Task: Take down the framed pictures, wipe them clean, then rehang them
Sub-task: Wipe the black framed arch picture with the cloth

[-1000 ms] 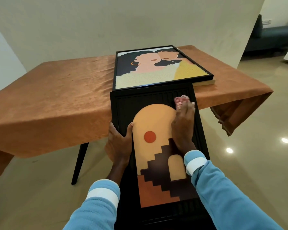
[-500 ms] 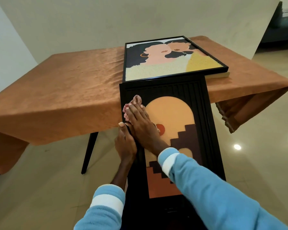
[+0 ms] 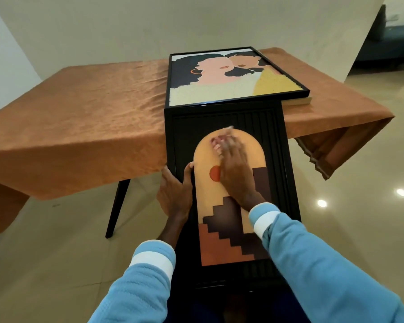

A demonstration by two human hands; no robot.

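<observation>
A tall black-framed picture (image 3: pixel 275 157) with an orange arch and dark steps leans from my lap against the table's front edge. My left hand (image 3: pixel 175 194) grips its left edge, thumb on the front and fingers behind. My right hand (image 3: pixel 236 173) lies flat on the arch and presses a small pink and white cloth (image 3: pixel 219 141) under blurred fingertips. A second picture (image 3: pixel 231 82), showing two faces in a thin black frame, lies flat on the table just beyond the first one's top.
The table (image 3: pixel 91 117) is draped in an orange cloth that hangs over its edges, with a dark leg (image 3: pixel 117 206) below. A thin pale slab (image 3: pixel 299 101) pokes out under the second picture. A plain wall stands behind, and a dark sofa (image 3: pixel 397 50) at far right.
My right hand swept the cloth from the upper right of the frame to its left edge, then back to the top of the arch. My left hand has kept its grip.
</observation>
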